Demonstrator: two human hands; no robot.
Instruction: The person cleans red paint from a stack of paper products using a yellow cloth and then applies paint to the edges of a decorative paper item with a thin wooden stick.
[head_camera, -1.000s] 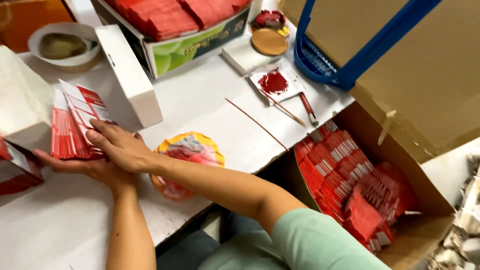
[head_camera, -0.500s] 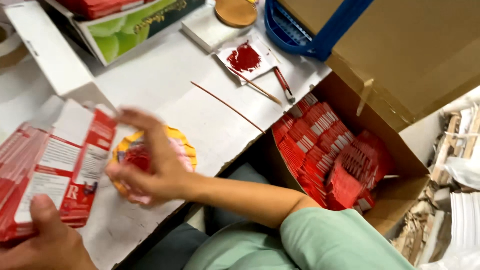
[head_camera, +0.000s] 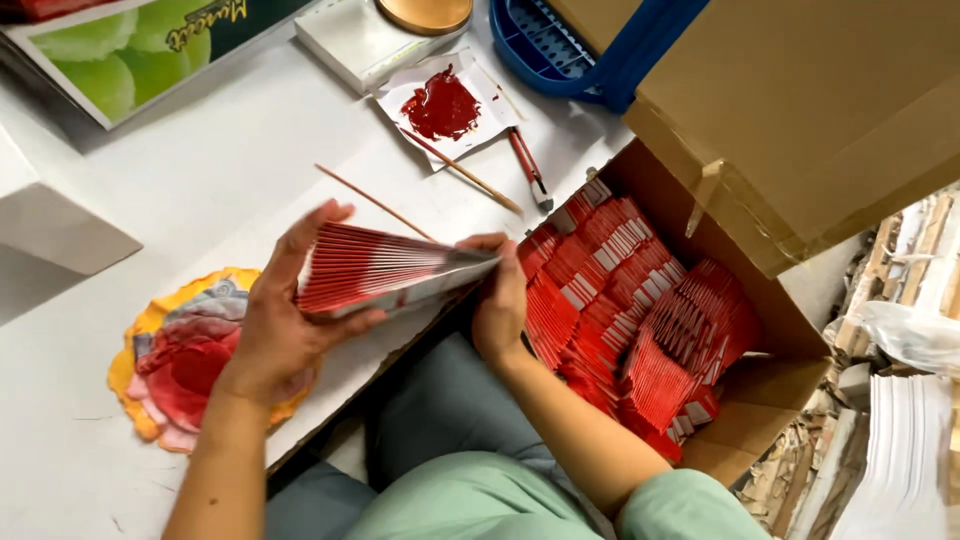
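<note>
Both hands are on the stack (head_camera: 385, 268) — a thick, fanned bundle of flat red packets held edge-up just over the near edge of the white bench (head_camera: 210, 190). The left hand (head_camera: 285, 330) cups the stack from below and behind, thumb up along its left end, grip closed round the bundle. The right hand (head_camera: 500, 300) pinches the stack's right end, fingers curled over the top corner, grip tight on it as well. Under the left wrist, left of the stack, a round paper mat (head_camera: 175, 365) in yellow, grey and red lies flat on the bench. Right of the stack and lower down sits an open cardboard box (head_camera: 760, 390), packed with rows of more red packets (head_camera: 620, 300), some standing, some slumped. Beyond the stack, a thin wooden stick (head_camera: 370, 200) lies on the bench, and further back a scrap of white paper carries a blob of red paste (head_camera: 440, 105) with a second stick (head_camera: 465, 170) across it — a small red-handled tool (head_camera: 528, 165) just beside that. Far behind, a blue basket (head_camera: 570, 55) and a green printed carton (head_camera: 140, 50) sit at the bench's back.
</note>
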